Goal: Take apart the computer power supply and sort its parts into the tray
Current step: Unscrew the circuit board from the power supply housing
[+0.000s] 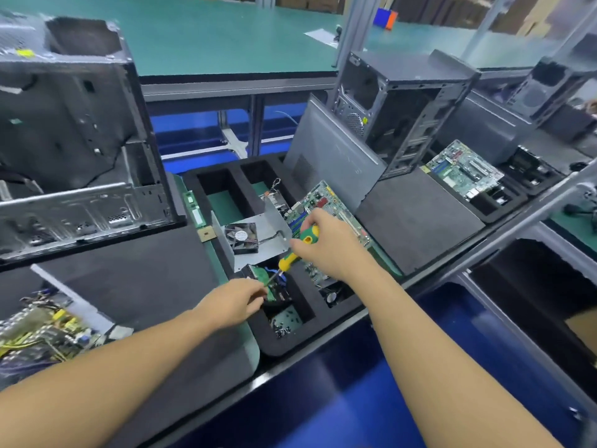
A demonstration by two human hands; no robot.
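Two grips work over the black foam tray (281, 347), which lies at the near edge of the worktop (206, 33). My right grip (326, 244) is wrapped around the green-and-yellow plastic handle of a screwdriver (300, 245), whose shaft slants down and left into one of the tray's near compartments. In that compartment sits a small green circuit board (263, 276) with blue wiring. My left grip (232, 302) has its fingers curled and pinches the near edge of that board, close to the screwdriver tip. Just behind it, a bent silver sheet-metal cover (274, 221) rests across the tray with a small black square fan (241, 237) lying on it. A large green motherboard (326, 205) leans in the tray's right side, partly behind my right grip. The nearest compartment holds a scatter of tiny loose screws (284, 323). At the worktop's left edge lies the exposed power supply board (42, 331), crowded with yellow parts and wire bundles, and behind it stands an open grey metal computer case (71, 140).
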